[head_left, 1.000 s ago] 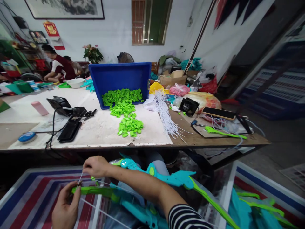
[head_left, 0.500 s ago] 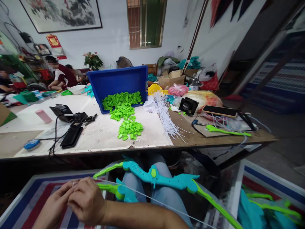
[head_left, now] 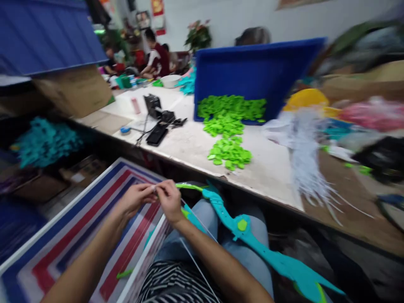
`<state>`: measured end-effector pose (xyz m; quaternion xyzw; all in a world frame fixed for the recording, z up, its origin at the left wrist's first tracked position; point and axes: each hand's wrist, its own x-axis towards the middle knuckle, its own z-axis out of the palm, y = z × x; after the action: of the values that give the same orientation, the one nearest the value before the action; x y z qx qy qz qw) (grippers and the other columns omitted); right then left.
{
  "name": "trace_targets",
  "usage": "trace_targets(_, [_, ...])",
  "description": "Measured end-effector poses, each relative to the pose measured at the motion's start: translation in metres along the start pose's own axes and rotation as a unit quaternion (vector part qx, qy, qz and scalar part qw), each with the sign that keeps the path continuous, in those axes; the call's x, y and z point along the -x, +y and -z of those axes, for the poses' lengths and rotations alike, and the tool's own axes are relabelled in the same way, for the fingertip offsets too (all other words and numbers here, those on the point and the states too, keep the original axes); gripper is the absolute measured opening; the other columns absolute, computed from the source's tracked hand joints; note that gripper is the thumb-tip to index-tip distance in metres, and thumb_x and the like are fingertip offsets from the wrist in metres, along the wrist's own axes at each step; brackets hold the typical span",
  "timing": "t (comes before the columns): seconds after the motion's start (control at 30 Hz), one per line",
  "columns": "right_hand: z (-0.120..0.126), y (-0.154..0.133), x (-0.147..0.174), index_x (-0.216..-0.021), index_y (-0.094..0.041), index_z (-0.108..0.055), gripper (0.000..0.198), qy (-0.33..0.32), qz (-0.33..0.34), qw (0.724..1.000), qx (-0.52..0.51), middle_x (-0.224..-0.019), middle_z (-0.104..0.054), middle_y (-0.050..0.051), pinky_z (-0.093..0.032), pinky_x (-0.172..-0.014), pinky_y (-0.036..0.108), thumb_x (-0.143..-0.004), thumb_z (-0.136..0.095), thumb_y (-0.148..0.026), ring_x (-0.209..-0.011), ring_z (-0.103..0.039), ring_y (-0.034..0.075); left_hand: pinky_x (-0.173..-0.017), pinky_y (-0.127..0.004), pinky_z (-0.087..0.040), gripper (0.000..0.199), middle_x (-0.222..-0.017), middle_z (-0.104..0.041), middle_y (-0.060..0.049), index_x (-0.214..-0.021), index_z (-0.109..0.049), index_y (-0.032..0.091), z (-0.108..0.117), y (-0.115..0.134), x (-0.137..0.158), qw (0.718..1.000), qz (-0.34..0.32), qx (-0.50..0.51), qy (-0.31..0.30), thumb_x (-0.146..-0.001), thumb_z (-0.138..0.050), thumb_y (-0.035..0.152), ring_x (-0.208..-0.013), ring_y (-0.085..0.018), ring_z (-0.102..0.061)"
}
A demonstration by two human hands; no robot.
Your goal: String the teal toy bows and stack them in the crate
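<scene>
Across the middle of the frame runs a pale-topped table (head_left: 186, 145), with a blue bin (head_left: 235, 75) tipped on its side, probably so green pieces (head_left: 229, 153) spill within reach. From my remote seat I see the teal bow (head_left: 263, 249) across the lap, lower right of centre, presumably freeing both hands: left hand (head_left: 137, 200) and right hand (head_left: 169, 201) pinch white string (head_left: 197, 266) at their fingertips, the knot itself too blurred to tell.

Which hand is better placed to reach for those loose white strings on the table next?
Probably the right hand: it is nearer the white strings, which lie to the right of both hands, while the left hand is farther away.
</scene>
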<state>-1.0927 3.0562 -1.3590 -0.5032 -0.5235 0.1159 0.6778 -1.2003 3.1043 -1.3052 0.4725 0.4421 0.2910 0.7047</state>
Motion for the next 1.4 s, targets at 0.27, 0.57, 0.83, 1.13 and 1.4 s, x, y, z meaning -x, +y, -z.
trace_targets(0.27, [0.005, 0.005, -0.003, -0.098, -0.021, -0.068, 0.022, -0.065, 0.004, 0.998, -0.003, -0.090, -0.061, 0.004, -0.050, -0.074, 0.027, -0.088, -0.049, -0.018, -0.084, -0.060, 0.014, -0.047, -0.017, -0.048, 0.026, -0.051, -0.062, 0.000, -0.060, -0.059, 0.012, -0.005, -0.009, -0.002, 0.996, -0.015, 0.087, 0.022, -0.055, -0.082, 0.023, -0.046, -0.009, -0.058])
trace_targets(0.57, [0.017, 0.009, -0.016, -0.090, -0.019, -0.067, 0.016, -0.096, 0.150, 0.976, 0.121, -0.085, -0.062, 0.005, -0.051, -0.070, 0.026, -0.090, -0.051, -0.017, -0.078, -0.060, 0.014, -0.057, -0.025, -0.054, 0.007, -0.058, -0.065, -0.005, -0.061, -0.062, 0.009, -0.008, -0.008, -0.006, 0.986, 0.017, 0.163, 0.040, -0.063, -0.066, 0.014, -0.053, -0.013, -0.063])
trace_targets(0.83, [0.026, 0.005, -0.026, -0.080, -0.017, -0.065, 0.016, -0.179, 0.167, 0.947, 0.208, -0.078, -0.064, 0.006, -0.049, -0.066, 0.026, -0.087, -0.051, -0.018, -0.071, -0.061, 0.016, -0.054, -0.021, -0.048, 0.005, -0.053, -0.063, -0.001, -0.065, -0.068, 0.009, -0.005, -0.013, -0.002, 0.998, -0.042, 0.031, 0.017, -0.060, -0.066, 0.008, -0.050, -0.010, -0.058])
trace_targets(1.13, [0.026, 0.014, -0.018, -0.076, -0.019, -0.066, 0.016, -0.200, 0.057, 0.969, 0.133, -0.074, -0.067, 0.003, -0.048, -0.065, 0.025, -0.083, -0.052, -0.019, -0.069, -0.063, 0.014, -0.048, -0.018, -0.037, 0.014, -0.050, -0.058, 0.003, -0.059, -0.063, 0.014, 0.005, -0.026, -0.004, 0.987, -0.115, -0.103, 0.044, -0.060, -0.071, 0.024, -0.046, -0.007, -0.049])
trace_targets(1.4, [0.033, 0.016, -0.010, -0.083, -0.019, -0.066, 0.019, -0.237, 0.106, 0.955, 0.146, -0.082, -0.068, 0.005, -0.049, -0.071, 0.027, -0.088, -0.048, -0.022, -0.076, -0.063, 0.015, -0.066, -0.023, -0.045, 0.021, -0.071, -0.073, -0.002, -0.075, -0.076, 0.015, 0.015, -0.036, -0.002, 0.979, -0.115, -0.167, 0.006, -0.070, -0.064, 0.031, -0.067, -0.015, -0.061])
